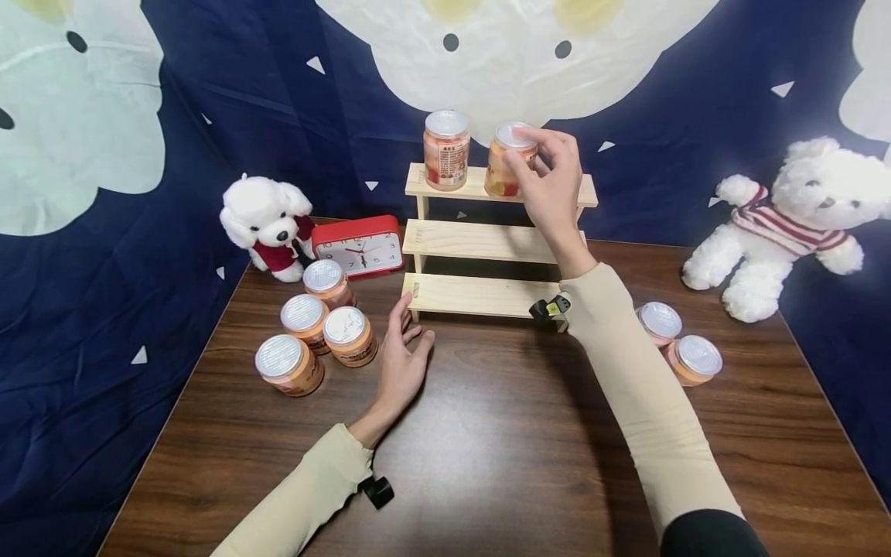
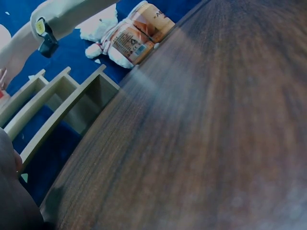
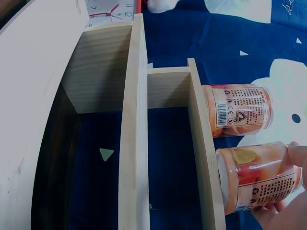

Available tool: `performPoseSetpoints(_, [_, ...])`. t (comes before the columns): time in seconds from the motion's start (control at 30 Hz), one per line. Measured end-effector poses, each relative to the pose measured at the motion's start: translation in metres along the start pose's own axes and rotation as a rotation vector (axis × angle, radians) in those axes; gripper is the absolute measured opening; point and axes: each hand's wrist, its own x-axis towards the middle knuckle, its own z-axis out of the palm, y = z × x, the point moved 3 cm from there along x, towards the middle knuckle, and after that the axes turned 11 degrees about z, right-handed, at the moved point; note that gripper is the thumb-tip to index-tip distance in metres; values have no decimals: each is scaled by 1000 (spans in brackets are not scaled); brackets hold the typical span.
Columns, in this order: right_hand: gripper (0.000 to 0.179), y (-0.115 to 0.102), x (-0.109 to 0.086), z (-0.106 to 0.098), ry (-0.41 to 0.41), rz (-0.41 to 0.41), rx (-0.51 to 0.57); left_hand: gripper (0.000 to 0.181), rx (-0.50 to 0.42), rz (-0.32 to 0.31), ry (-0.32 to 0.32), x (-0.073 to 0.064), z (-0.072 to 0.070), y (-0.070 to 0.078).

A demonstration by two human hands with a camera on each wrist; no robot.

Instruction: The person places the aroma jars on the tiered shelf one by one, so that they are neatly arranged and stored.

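Note:
My right hand (image 1: 554, 182) pinches an orange jar (image 1: 500, 176) with a clear lid between thumb and fingers, on the top step of a wooden three-step rack (image 1: 480, 294). To its left on that step stands a similar jar (image 1: 446, 155). In the right wrist view, the pinched jar (image 3: 252, 175) has its base at the top board. My left hand (image 1: 402, 367) is held with loosely bent fingers and nothing in them, its fingertips by the rack's lower left corner. Just left of it sits another jar (image 1: 350, 337).
That jar is one of several grouped at left, near a red clock (image 1: 358, 246) and a white plush dog (image 1: 267, 220). At right, two jars (image 1: 659, 323) stand beside my right forearm, before a white teddy bear (image 1: 780, 224). Blue patterned cloth (image 1: 278, 116) hangs behind the table.

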Motion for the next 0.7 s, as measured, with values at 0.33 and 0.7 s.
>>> performPoseSetpoints(0.33, [36, 4, 5, 2, 15, -29, -17, 73, 12, -16, -4, 1, 1, -1])
performPoseSetpoints(0.7, [37, 3, 5, -1, 2, -21, -140, 72, -17, 49, 13, -1, 2, 0])
